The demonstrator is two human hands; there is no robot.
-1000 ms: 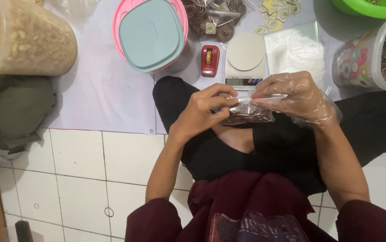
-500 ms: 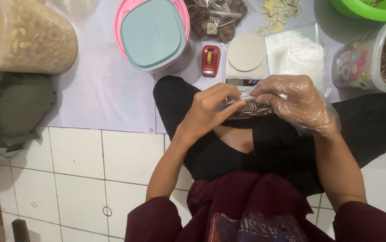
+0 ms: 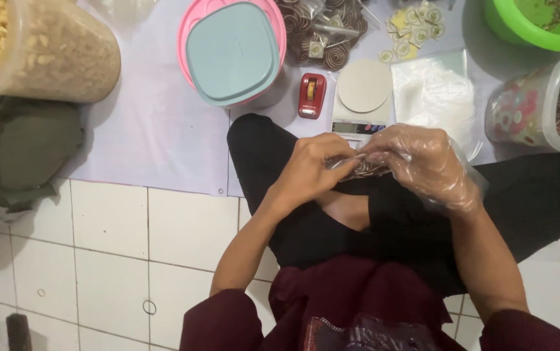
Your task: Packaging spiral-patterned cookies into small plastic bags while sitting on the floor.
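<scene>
Fingers (image 3: 332, 153) of both hands are pinching a small clear bag (image 3: 366, 170) of dark snacks.
Left hand (image 3: 312, 170) and gloved right hand (image 3: 423, 166) are clamping its top edge above the lap, near the scale (image 3: 363, 94); it is probably light, soft, slippery, with brittle contents, so gripping the film suits best.

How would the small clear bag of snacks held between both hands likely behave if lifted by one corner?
The small clear bag looks like thin film, so it would probably sag. Its dark contents seem loose and might shift or spill if the top is unsealed. Pinched by the left hand and the gloved right hand, it looks light.
</scene>
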